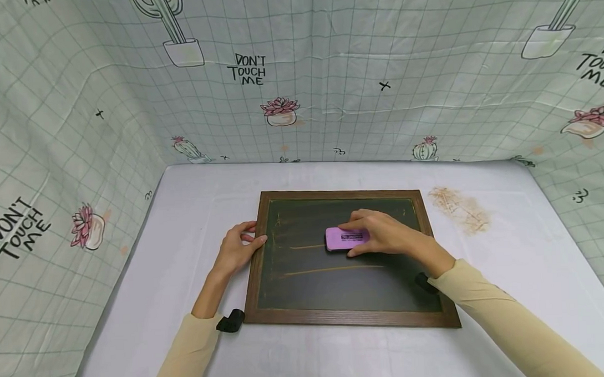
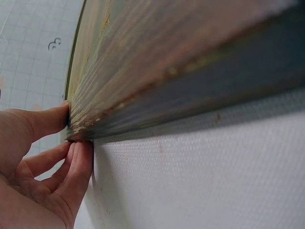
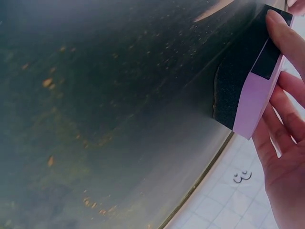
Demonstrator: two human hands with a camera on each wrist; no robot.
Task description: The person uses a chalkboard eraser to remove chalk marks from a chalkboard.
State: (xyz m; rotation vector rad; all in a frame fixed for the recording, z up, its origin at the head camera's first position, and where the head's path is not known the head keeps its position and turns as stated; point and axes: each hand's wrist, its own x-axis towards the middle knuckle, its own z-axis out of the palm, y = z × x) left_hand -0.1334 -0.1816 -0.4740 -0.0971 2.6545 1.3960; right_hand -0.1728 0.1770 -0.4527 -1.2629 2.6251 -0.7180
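A chalkboard (image 1: 305, 294) with a brown wooden frame lies on the white-covered table. My left hand (image 1: 234, 249) pinches the frame's left side, thumb on top and fingertips at its outer lower edge, as the left wrist view shows. In my right hand (image 1: 388, 235) is a purple board eraser (image 1: 335, 240) marked MAGNETIC, held between thumb and fingers over the middle of the board. Its dark felt side (image 3: 228, 90) faces the board surface. One yellow chalk line (image 1: 335, 270) runs below the eraser, and a shorter one (image 1: 306, 247) ends at its left.
Orange-brown chalk smudges (image 1: 460, 209) mark the tablecloth right of the board. Chalk crumbs (image 3: 47, 82) dot the board surface. A printed grid cloth (image 1: 338, 71) hangs behind and along both sides of the table. Dark wrist devices (image 1: 230, 321) sit near both sleeves.
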